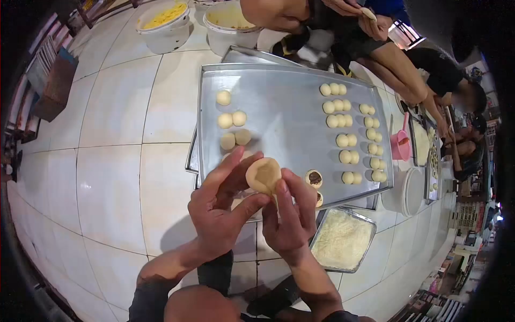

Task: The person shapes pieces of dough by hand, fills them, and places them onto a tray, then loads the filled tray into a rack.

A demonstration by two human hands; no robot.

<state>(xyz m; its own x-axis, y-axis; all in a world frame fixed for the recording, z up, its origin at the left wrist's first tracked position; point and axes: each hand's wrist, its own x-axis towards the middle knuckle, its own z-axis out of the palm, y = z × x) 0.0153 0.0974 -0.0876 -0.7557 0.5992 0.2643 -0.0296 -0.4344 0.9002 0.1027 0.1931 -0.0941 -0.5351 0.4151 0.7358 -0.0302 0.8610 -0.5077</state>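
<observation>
A round piece of dough [264, 176], hollowed like a small cup, is held up over the near edge of a large metal tray [284, 102]. My left hand [220, 209] pinches its left side between thumb and fingers. On the right rim, the fingertips of my right hand [289, 217] are closed. No filling shows inside the hollow. Beside my right hand on the tray sit open dough pieces [314, 178] with dark filling. Plain dough balls [232, 119] lie at the tray's left, some partly hidden by my left hand. Rows of more balls [338, 121] fill its right side.
White buckets [171, 40], one with yellow contents, stand at the back left. A smaller tray of pale powder [343, 241] lies near right. Past the big tray are a pink dipper [400, 145] and a white tub [410, 192]. Across from me, another person's hands [370, 21] hold dough.
</observation>
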